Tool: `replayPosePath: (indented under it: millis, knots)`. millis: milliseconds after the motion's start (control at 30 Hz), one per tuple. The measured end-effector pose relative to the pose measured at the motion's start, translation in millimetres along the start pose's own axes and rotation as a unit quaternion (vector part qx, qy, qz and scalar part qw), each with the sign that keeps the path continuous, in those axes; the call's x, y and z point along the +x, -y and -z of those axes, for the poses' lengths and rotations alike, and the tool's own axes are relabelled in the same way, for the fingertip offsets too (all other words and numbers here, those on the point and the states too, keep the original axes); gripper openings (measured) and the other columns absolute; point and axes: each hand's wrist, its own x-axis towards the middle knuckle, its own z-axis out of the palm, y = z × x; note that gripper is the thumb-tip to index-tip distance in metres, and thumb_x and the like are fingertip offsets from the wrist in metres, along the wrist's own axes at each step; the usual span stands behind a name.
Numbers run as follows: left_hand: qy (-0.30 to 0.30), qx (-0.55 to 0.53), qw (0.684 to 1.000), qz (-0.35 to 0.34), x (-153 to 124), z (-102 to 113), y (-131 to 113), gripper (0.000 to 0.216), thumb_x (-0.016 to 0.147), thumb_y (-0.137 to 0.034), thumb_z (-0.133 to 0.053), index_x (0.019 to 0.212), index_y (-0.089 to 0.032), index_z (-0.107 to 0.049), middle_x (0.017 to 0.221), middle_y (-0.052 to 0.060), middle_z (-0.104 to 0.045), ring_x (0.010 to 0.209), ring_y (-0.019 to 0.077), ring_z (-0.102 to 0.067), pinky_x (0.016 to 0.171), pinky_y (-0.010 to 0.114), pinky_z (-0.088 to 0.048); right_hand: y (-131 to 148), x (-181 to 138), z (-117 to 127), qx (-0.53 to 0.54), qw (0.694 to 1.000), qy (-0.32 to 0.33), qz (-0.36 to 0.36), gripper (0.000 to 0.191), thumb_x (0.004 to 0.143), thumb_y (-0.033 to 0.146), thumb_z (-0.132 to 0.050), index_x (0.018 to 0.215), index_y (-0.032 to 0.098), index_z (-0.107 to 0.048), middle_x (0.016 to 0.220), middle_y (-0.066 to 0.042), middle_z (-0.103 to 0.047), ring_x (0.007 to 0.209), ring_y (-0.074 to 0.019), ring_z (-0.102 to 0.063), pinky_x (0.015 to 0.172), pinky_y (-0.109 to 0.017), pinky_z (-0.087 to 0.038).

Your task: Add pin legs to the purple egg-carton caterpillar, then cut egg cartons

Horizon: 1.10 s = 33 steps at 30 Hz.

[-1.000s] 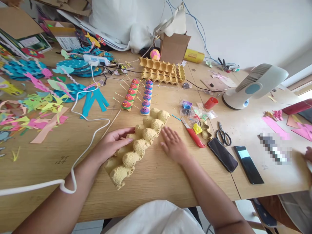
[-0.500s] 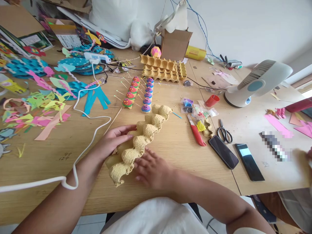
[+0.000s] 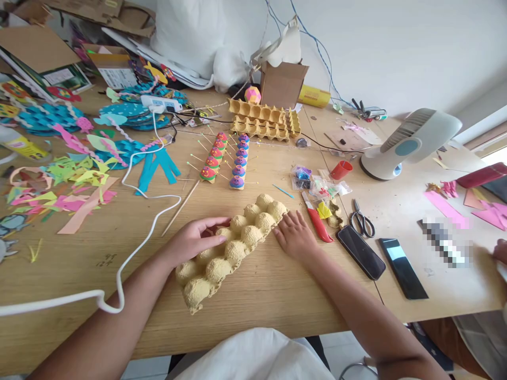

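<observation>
A long yellow egg carton strip [image 3: 233, 245] lies bumps-up on the wooden table [image 3: 269, 285], running diagonally in front of me. My left hand [image 3: 196, 240] grips its left side near the middle, fingers curled over the bumps and thumb on the far edge. Beside the strip's far end, my right hand [image 3: 295, 235] lies flat on the table with its fingers spread, just touching the last bump and holding nothing.
A red-handled cutter [image 3: 317, 224], scissors [image 3: 362, 221] and two phones [image 3: 360, 250] lie right of my right hand. Painted carton caterpillars [image 3: 222, 158], egg trays [image 3: 263, 119], a fan [image 3: 412, 142], a white cable [image 3: 130, 211], a skewer [image 3: 180, 208] and paper scraps [image 3: 59, 179] surround them. Another person's hand [image 3: 499, 250] shows at the right edge.
The carton strip, tipped on its edge half a second ago, now lies flat. My right hand moved from the strip's near end to its far end. My left hand stayed on it.
</observation>
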Motion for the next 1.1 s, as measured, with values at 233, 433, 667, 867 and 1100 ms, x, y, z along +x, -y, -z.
replayPosePath:
  millis: [233, 433, 667, 867, 1100]
  knots:
    - [-0.006, 0.077, 0.997, -0.006, 1, 3, 6, 0.056, 0.071, -0.046, -0.083, 0.125, -0.033, -0.074, 0.126, 0.006, -0.075, 0.111, 0.0310, -0.071, 0.097, 0.038, -0.057, -24, 1, 20, -0.004, 0.991, -0.089, -0.102, 0.050, 0.104, 0.033, -0.040, 0.149, 0.016, -0.053, 0.163, -0.011, -0.042, 0.157, -0.0312, -0.026, 0.127, -0.059, -0.018]
    - [-0.073, 0.035, 0.997, -0.015, 3, 11, 3, 0.065, 0.073, -0.047, -0.083, 0.132, -0.027, -0.069, 0.134, 0.007, -0.071, 0.111, 0.0319, -0.070, 0.091, 0.038, -0.058, 32, -22, 24, 0.061, 0.990, 0.008, 0.130, 0.053, 0.105, 0.039, -0.041, 0.154, 0.019, -0.048, 0.166, -0.010, -0.035, 0.157, -0.0296, -0.026, 0.128, -0.054, -0.020]
    - [-0.029, -0.018, 0.999, 0.000, -1, 7, -1, 0.060, 0.070, -0.047, -0.084, 0.127, -0.033, -0.072, 0.136, 0.006, -0.069, 0.126, 0.0362, -0.064, 0.103, 0.046, -0.056, 73, -21, -3, 0.097, 0.955, 0.029, 0.278, 0.060, 0.103, 0.054, -0.042, 0.150, 0.017, -0.053, 0.153, -0.012, -0.055, 0.147, -0.0286, -0.044, 0.128, -0.053, -0.024]
    - [0.015, 0.006, 1.000, 0.007, 1, 7, 5, 0.058, 0.074, -0.049, -0.082, 0.129, -0.035, -0.070, 0.136, 0.007, -0.069, 0.125, 0.0341, -0.065, 0.106, 0.045, -0.055, 15, 13, 0, -0.013, 0.998, 0.015, 0.056, 0.051, 0.105, 0.043, -0.038, 0.123, 0.009, -0.072, 0.140, -0.021, -0.064, 0.142, -0.0330, -0.048, 0.125, -0.054, -0.024]
    - [0.071, 0.097, 0.992, -0.023, 3, 3, 6, 0.060, 0.080, -0.051, -0.076, 0.135, -0.030, -0.066, 0.141, 0.005, -0.067, 0.129, 0.0319, -0.063, 0.113, 0.048, -0.050, -44, 34, 31, -0.042, 0.990, -0.097, -0.094, 0.036, 0.102, 0.031, -0.046, 0.125, 0.018, -0.070, 0.138, -0.013, -0.066, 0.132, -0.0300, -0.053, 0.113, -0.047, -0.036]
